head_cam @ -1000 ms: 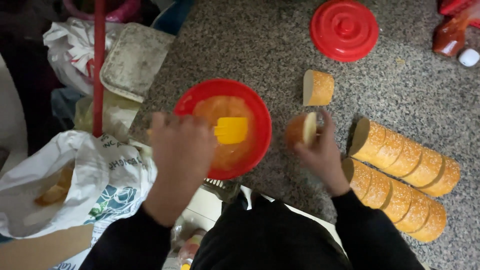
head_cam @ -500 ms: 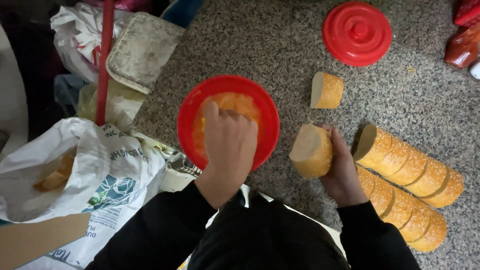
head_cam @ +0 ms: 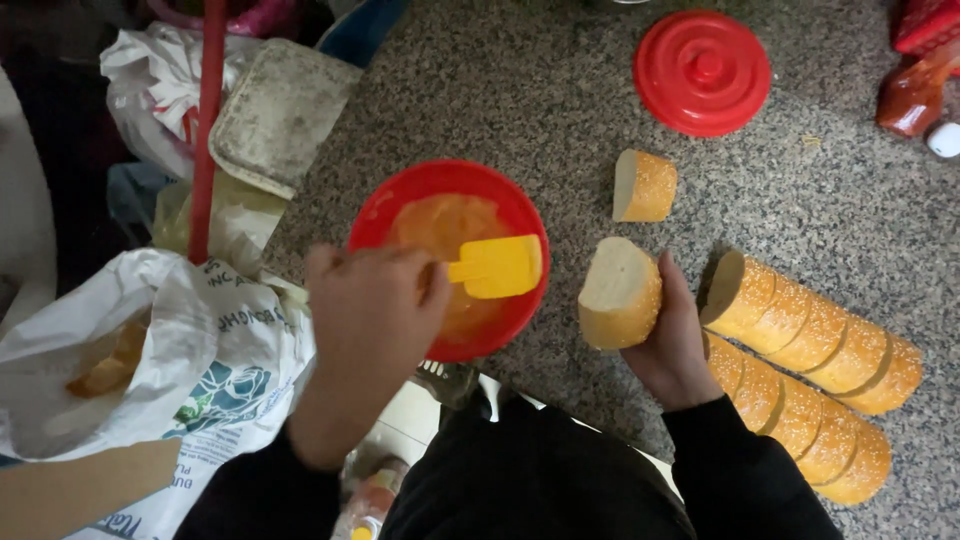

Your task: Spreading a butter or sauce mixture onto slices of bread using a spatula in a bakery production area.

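Far out to the left of the left hand [head_cam: 372,305] lies a crumpled white plastic bag with green print [head_cam: 190,350], holding something orange-brown inside. The left hand is curled shut around the handle of a yellow flat-bladed silicone spatula [head_cam: 495,266], whose blade reaches out to the right of the fingers and sits over the orange sauce in a round red plastic bowl [head_cam: 400,195]; the bowl stands on the speckled grey stone counter [head_cam: 480,100], partly under the hand. To the right, the right hand [head_cam: 675,345] grips a thick sesame-crusted bread piece [head_cam: 620,293] from its right side, cut face turned up and leftward. Just beyond that hand lies a smaller cut bread piece [head_cam: 645,185], and farther off a round red plastic lid [head_cam: 702,72]. Right beside the right hand lie two rows of sliced sesame bread [head_cam: 810,330], close against its knuckles and wrist.
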